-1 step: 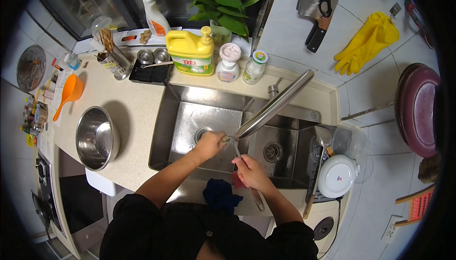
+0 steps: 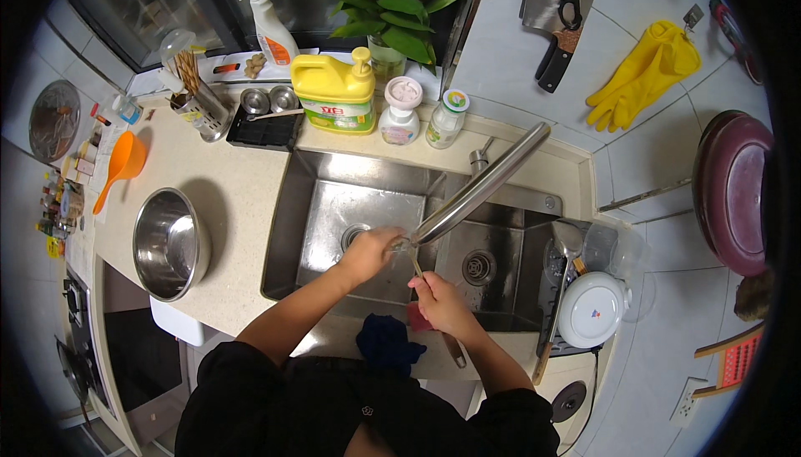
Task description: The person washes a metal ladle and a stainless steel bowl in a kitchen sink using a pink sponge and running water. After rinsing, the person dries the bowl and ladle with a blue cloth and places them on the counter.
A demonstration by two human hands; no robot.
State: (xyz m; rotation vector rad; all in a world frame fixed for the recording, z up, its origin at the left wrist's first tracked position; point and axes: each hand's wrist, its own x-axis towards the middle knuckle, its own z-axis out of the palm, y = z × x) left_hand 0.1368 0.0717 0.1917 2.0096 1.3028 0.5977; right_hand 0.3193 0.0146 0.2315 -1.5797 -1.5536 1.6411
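A long-handled metal utensil [image 2: 454, 350] slants across the divider of the steel double sink [image 2: 292, 215]. My right hand [image 2: 446, 305] is wrapped round its handle, whose end sticks out toward me below the fist. My left hand [image 2: 367, 257] is over the left basin, fingers curled at the utensil's far end. That end lies under the spout of the faucet [image 2: 492, 181], in what looks like running water. Fingers and water hide its shape, so its exact kind cannot be told. Close to my right hand is a pink cloth or sponge [image 2: 419, 318] on the sink's front edge.
A steel bowl [image 2: 171, 244] stands on the left counter, an orange scoop [image 2: 125, 156] beyond it. Behind the sink are a yellow detergent jug [image 2: 334, 94], a pump bottle [image 2: 400, 115] and a jar [image 2: 447, 121]. Right lies a white dish [image 2: 594, 311]; a blue cloth [image 2: 386, 342] hangs in front.
The utensil has turned slightly in my right hand, its handle end shifting a little. My left fingers have moved slightly at its far end. All else stays put.
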